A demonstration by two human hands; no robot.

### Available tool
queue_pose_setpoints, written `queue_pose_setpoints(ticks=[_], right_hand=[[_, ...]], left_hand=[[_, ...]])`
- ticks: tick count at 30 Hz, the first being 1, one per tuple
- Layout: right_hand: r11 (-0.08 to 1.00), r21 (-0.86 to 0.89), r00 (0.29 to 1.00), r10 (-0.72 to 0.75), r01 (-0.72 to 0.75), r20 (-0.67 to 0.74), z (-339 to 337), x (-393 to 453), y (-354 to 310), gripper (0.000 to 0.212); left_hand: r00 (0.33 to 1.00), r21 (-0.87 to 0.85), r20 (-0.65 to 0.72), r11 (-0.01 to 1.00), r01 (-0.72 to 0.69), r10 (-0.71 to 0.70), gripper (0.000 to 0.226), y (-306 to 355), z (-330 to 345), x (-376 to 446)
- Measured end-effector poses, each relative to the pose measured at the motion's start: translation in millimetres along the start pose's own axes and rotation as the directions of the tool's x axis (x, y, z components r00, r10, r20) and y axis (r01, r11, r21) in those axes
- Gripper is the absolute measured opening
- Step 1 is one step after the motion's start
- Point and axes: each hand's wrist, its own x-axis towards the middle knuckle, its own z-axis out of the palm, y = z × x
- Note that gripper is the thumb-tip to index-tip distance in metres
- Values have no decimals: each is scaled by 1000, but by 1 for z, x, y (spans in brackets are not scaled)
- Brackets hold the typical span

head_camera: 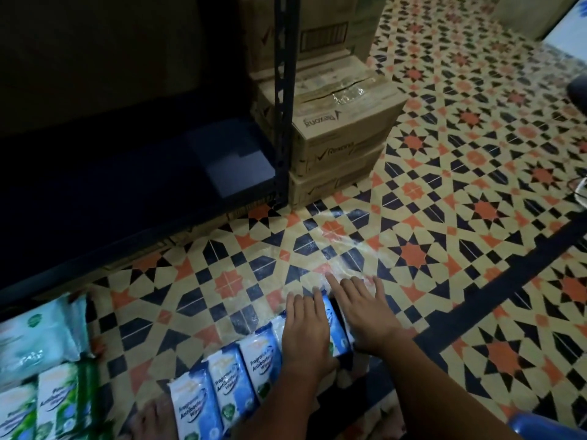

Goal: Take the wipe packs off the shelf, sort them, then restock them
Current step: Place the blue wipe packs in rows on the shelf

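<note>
Both hands, left [306, 328] and right [365, 315], press flat, fingers straight, on the blue wipe packs [235, 373] row's far end.

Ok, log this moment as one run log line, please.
stage: sorting on floor | left hand: flat on blue wipe packs | right hand: flat on row's end | green wipe packs: apart, left | shelf: bare

Blue wipe packs [222, 389] in a row flat on floor; green wipe packs [47, 404] grouped at left.
</note>
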Motion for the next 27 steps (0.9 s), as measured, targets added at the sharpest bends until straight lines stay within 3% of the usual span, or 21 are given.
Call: queue_pose_setpoints(ticks=[3,7,10,13,18,23,27], right_hand=[[1000,1,998,30,-30,-59,-14,-6,6,138],[999,17,998,32,-31,-57,-56,-12,10,148],[999,48,997,6,-2,-78,-92,-21,8,140],[998,37,992,-46,51,-121,-126,-25,-3,130],[992,51,961,-103,120,-257,-195,-30,-42,134],[986,-1,882,-150,167,-446,-275,-33,-78,136],[979,-66,774,-192,191,-603,-343,-32,-99,137]], left_hand=[[998,-42,-61,999,-11,8,144,-3,-15,1],[1000,-71,3,997,-22,22,141,-1,-63,6],[1000,-87,13,996,-24,25,141,-9,-99,8],[997,-207,-1,976,-73,75,148,-29,-137,6],[987,-260,-68,953,-155,142,148,-67,-213,0],[967,-282,-220,941,-189,128,144,-102,-304,-17],[917,-233,-362,937,-260,164,145,-128,-377,-28]])
